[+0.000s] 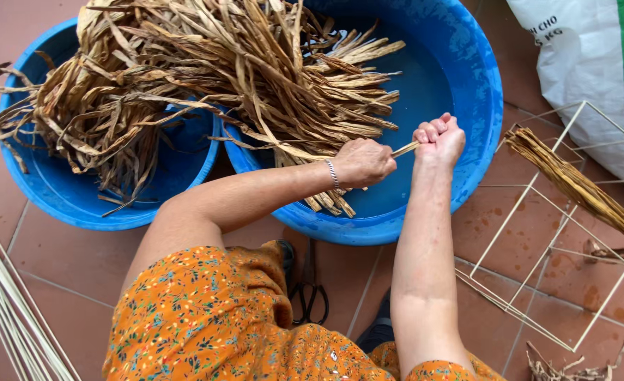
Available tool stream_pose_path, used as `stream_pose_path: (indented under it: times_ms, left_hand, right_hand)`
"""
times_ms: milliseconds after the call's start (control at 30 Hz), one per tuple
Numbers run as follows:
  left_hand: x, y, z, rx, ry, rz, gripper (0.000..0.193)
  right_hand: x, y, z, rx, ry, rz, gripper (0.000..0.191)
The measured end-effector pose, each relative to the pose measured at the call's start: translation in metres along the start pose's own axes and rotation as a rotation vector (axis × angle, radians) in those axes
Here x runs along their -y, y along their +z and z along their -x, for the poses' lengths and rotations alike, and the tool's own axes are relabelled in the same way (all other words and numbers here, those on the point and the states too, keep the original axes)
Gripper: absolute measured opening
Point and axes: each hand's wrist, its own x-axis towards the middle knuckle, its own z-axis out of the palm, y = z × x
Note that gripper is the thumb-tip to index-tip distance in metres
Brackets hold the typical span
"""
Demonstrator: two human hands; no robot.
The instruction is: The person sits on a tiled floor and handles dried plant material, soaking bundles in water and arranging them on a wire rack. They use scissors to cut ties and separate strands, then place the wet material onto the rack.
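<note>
Both arms reach forward, the left hand (362, 162) and right hand (439, 140) each closed tightly on one dry leaf strip (405, 149), above two blue basins (477, 106).

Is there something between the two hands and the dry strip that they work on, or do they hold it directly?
Nothing visible stands between. The left hand and right hand both grip the dry leaf strip directly, above the large blue basin.

Both bare arms reach forward, forearms angling toward each other. The left hand (362, 162), a bracelet at its wrist, is curled knuckles-up in a closed grip. The right hand (440, 139) is a tight fist just beside it, nearly touching.
</note>
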Motion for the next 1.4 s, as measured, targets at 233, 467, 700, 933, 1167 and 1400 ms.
stream_pose_path:
  times_ms: [233, 467, 700, 933, 1167, 1400]
  left_hand:
    - [0.016, -0.002, 0.053, 0.101, 0.045, 0.011, 0.03]
    - [0.05, -0.018, 0.11, 0.188, 0.034, -0.154, 0.027]
    - [0.117, -0.04, 0.142, 0.236, -0.064, -0.354, 0.022]
    - [0.125, -0.022, 0.127, 0.316, -0.045, -0.831, 0.012]
    - [0.092, -0.041, 0.073, 0.493, -0.207, -0.422, 0.043]
    - [0.055, -0.04, -0.021, -0.15, -0.172, -0.101, 0.047]
  right_hand:
    - [0.039, -0.015, -0.017, -0.167, -0.103, 0.111, 0.026]
    - [0.005, -0.026, -0.029, -0.126, -0.125, 0.281, 0.02]
    - [-0.045, -0.046, -0.021, -0.436, -0.035, 0.139, 0.044]
    - [-0.075, -0.047, -0.027, -0.202, 0.101, 0.277, 0.03]
    - [-0.064, -0.017, -0.003, 0.015, -0.095, 0.452, 0.012]
    - [-0.063, 0.046, 0.085, 0.398, -0.259, 0.667, 0.027]
